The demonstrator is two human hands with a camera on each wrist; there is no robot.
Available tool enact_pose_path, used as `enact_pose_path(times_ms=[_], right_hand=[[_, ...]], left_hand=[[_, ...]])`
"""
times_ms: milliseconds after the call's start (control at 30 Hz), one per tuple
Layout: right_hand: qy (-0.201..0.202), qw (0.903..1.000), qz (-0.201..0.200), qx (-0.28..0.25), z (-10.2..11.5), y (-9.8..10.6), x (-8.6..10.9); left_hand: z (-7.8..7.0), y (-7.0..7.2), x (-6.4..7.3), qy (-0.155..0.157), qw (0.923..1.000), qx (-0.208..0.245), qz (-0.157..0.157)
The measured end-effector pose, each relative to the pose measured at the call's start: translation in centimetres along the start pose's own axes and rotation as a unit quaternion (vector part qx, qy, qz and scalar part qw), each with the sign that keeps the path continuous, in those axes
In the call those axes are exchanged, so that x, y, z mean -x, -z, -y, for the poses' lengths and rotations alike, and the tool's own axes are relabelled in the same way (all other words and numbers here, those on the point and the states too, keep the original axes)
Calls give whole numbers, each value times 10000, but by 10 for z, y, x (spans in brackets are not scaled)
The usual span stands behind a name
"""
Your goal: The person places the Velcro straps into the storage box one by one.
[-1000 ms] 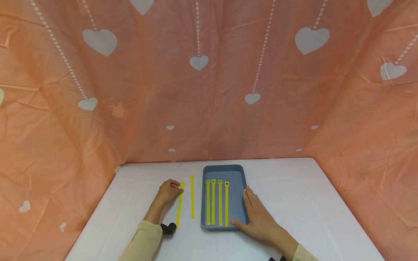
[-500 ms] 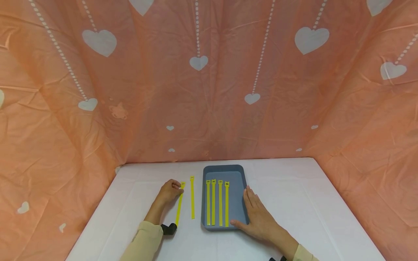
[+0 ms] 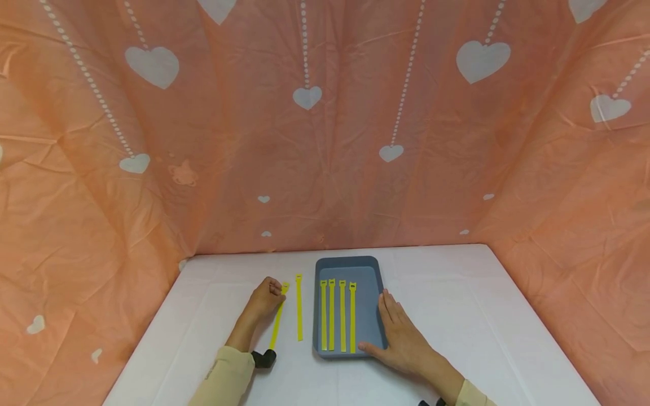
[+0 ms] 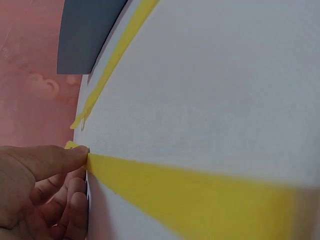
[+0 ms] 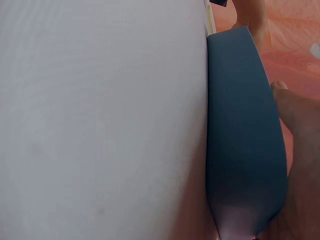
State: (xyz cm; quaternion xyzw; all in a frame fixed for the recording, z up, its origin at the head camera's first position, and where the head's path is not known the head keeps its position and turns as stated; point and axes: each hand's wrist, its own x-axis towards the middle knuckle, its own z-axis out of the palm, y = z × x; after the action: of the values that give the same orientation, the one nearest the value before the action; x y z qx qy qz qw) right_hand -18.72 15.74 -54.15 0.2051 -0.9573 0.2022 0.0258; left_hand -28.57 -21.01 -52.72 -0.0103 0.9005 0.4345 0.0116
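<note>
My left hand pinches a yellow cable tie just below its slotted head, between thumb and fingers. In the left wrist view that cable tie stretches from the thumb tip toward the camera. A second yellow cable tie lies on the table just right of it. Several more yellow cable ties lie side by side, heads at the far end, in a grey-blue tray. My right hand rests on the tray's near right corner, fingers straight along the right side, thumb over the near rim.
A white cloth covers the table. Orange sheeting with pale hearts rises at the back and both sides. A black wrist camera sits at the left sleeve, close to the tie's near end.
My left hand has shifted very slightly away from me, and the pinched cable tie's near end has swung a little left. My right hand and the tray stay put.
</note>
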Motion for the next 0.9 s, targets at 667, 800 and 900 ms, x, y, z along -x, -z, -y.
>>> enact_pose_path(times_ms=[667, 800, 900], right_hand=[[-167, 9994, 289, -110, -1, 1, -1], [-169, 9993, 322, -113, -1, 0, -2], [-164, 9993, 318, -74, -2, -1, -2]], left_hand=[[2, 7, 5, -228, 9991, -82, -338], [4, 10, 6, -221, 9990, 249, -291], [4, 13, 7, -198, 9987, 389, -270]])
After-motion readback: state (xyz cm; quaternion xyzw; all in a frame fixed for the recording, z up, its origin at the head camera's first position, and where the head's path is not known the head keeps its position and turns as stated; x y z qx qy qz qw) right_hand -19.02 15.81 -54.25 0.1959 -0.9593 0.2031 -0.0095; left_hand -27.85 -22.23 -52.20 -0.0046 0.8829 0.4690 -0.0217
